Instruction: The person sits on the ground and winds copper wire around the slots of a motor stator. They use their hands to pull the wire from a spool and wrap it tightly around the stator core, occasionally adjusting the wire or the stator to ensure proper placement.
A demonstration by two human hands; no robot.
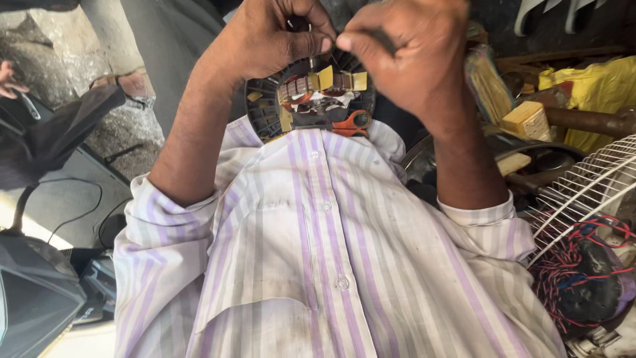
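A round black fan motor point(262, 109) rests in my lap just past my striped shirt, its copper winding packed with yellow insulation slips point(324, 77). My left hand point(265, 40) is held above it, thumb and forefinger pinched on a thin wire point(310, 61) that rises from the winding. Beside it, my right hand point(411, 53) is closed too, with its fingertips meeting the left hand's on the same strand. Orange-handled scissors point(351, 122) lie on the motor's near edge.
A white wire fan guard point(583, 192) and a tangle of red and black wires point(583, 272) sit at the right. Behind them are a yellow bag point(596, 86), a wooden block point(527, 119) and a rusty pipe. At the far left edge is another person's hand point(8, 79).
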